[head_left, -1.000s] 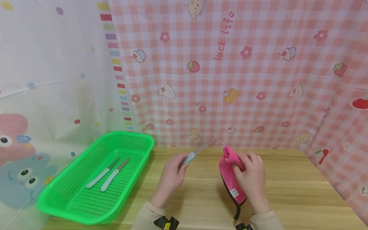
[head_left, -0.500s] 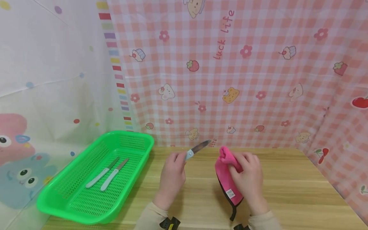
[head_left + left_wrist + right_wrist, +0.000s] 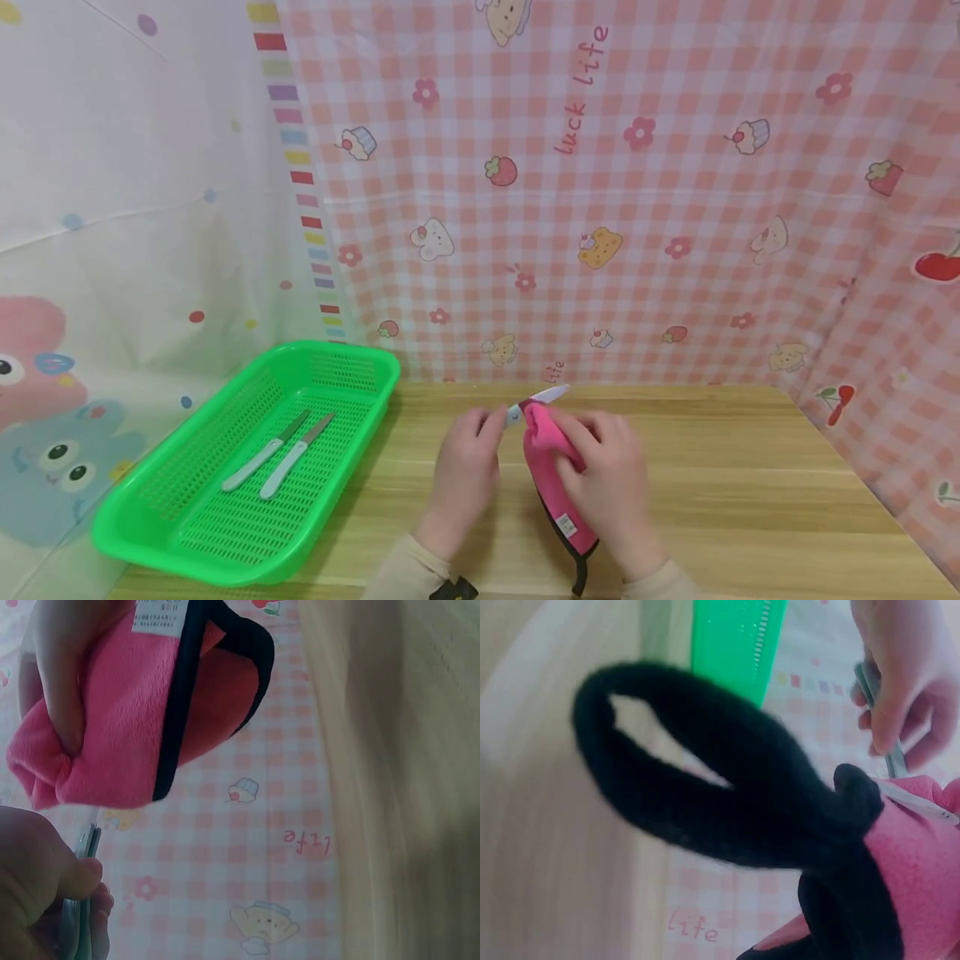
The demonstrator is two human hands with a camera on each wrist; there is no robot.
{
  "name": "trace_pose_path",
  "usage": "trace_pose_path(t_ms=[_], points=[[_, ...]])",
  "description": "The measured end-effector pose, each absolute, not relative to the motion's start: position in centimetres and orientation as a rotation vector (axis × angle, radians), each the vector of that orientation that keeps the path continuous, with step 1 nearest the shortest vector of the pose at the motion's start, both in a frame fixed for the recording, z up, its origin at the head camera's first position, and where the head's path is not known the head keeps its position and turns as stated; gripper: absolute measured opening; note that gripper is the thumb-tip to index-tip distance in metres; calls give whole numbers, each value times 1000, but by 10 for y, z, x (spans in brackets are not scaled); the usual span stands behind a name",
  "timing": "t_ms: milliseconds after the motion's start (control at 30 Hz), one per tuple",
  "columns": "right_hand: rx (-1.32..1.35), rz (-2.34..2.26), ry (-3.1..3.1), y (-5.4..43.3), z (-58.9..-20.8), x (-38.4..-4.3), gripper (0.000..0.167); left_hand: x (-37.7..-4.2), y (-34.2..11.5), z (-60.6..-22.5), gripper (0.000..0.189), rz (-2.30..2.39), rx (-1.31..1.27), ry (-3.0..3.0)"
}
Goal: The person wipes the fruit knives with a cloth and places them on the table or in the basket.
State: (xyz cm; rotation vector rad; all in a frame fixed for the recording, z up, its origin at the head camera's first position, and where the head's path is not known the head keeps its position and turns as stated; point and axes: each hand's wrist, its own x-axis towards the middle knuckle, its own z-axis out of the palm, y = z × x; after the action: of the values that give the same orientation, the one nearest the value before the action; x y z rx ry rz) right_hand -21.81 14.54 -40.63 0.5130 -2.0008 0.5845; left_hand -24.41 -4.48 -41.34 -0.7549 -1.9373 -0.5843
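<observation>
My left hand [image 3: 468, 471] grips a small knife [image 3: 513, 415] by its pale blue handle, blade pointing up and to the right. A bunched pink cloth [image 3: 553, 479] with black edging, a white label and a black hanging loop [image 3: 705, 772] is pinched in my right hand [image 3: 603, 483]. Its folded top overlaps the lower part of the blade in the head view. In the left wrist view the cloth [image 3: 127, 720] hangs close above the left hand [image 3: 45, 885], whose thumb lies along the knife handle [image 3: 76, 922].
A green plastic basket [image 3: 315, 521] stands at the left of the wooden table [image 3: 750, 500]. Two knives with pale handles [image 3: 283, 471] lie inside it. A pink checked curtain [image 3: 675, 192] hangs behind the table, with a white patterned sheet [image 3: 150, 250] at the left.
My right hand has brought the pink cloth left to the knife. The left hand has moved slightly right, and the blade now meets the cloth's folded top in view.
</observation>
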Motion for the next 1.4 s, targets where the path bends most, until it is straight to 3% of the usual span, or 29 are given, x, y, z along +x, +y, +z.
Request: trace_pose_path(t_ms=[333,933,1400], points=[[499,525,-2016,140,-413,-219,35,-238,-37,-416,47,-555,-825,-1994],[348,529,-1999,167,-414,-232,34,-236,-35,-417,31,-525,-801,-2032],[270,542,-2025,180,-411,-232,32,-238,-37,-418,30,-521,-810,-1971]])
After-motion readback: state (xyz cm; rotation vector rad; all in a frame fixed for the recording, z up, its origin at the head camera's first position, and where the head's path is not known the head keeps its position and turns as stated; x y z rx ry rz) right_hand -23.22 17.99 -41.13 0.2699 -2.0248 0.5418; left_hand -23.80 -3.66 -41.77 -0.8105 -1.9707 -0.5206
